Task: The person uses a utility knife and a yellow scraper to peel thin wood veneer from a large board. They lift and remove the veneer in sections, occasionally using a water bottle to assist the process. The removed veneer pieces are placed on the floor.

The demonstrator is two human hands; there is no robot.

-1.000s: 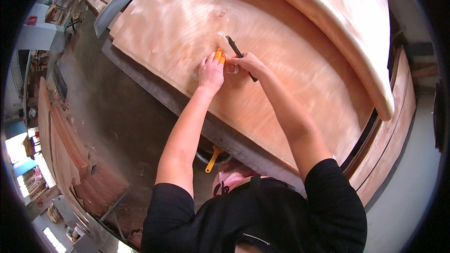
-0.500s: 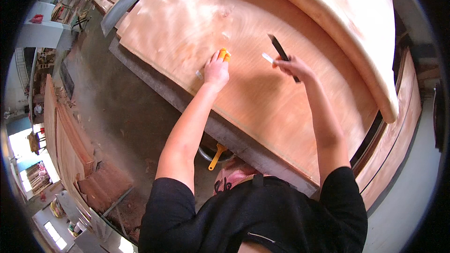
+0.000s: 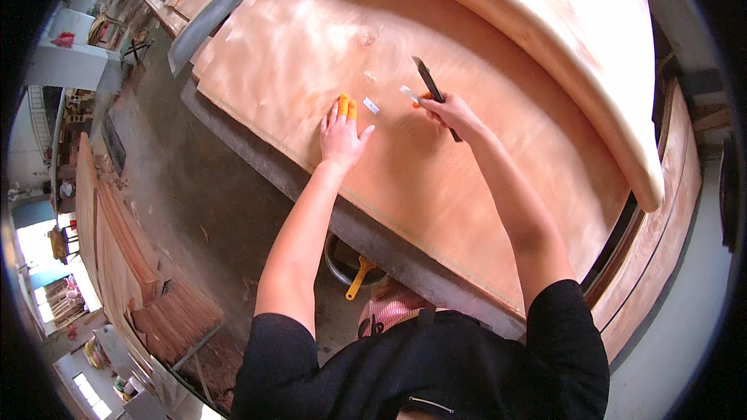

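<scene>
My left hand (image 3: 342, 140) lies flat, fingers stretched, on a large sheet of reddish-tan wood veneer (image 3: 436, 187). Orange covers (image 3: 347, 107) wrap two of its fingertips. Just right of those fingers a small white strip (image 3: 371, 105) rests on the sheet. My right hand (image 3: 451, 113) is closed around a long dark knife-like tool (image 3: 429, 79) with a slanted end, held across the hand. A second whitish strip (image 3: 409, 94) sticks out from the right fingertips, where some orange also shows.
A thick curled-over part of veneer (image 3: 537, 19) borders the far right. Below the near edge runs a dark grey ledge (image 3: 405, 260). A yellow-handled tool (image 3: 359, 276) sits in a round pan (image 3: 334, 264) by my legs. Stacked wood sheets (image 3: 117, 225) stand on the left.
My left hand has shifted left and spread flat, leaving a white strip uncovered beside it. My right hand has moved left with the dark tool and the whitish strip.
</scene>
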